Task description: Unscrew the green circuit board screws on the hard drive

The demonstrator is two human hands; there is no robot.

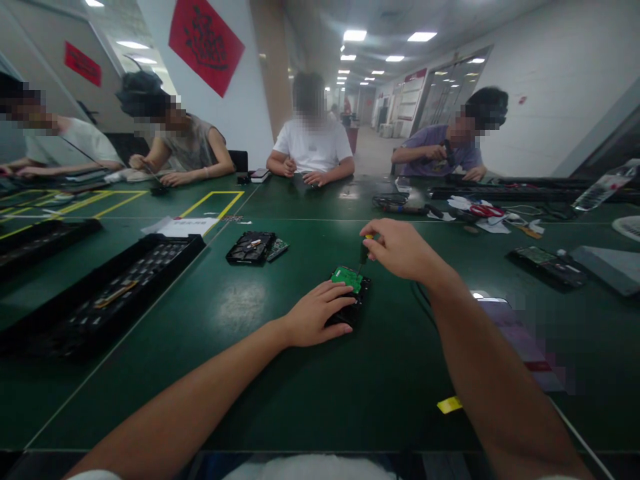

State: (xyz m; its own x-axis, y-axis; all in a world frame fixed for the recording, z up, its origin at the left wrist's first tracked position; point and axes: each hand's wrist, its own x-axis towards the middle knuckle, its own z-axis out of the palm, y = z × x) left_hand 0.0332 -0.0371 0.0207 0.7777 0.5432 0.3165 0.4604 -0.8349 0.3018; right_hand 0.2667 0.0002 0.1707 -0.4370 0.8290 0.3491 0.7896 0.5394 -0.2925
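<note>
A small black drive with a green circuit board [349, 279] on top lies on the green table [300, 387] in front of me. My left hand [320, 313] rests on its near end, fingers curled over it and pressing it down. My right hand [400, 250] is closed round a small screwdriver [364, 252] with a yellow cap, held upright with its tip on the circuit board.
A second black drive with a loose board [253, 247] lies further back. Long black trays [110, 293] run along the left. A device [547, 263] and cables lie at right, a yellow tag [449, 404] near my right arm. Several people sit working along the far edge.
</note>
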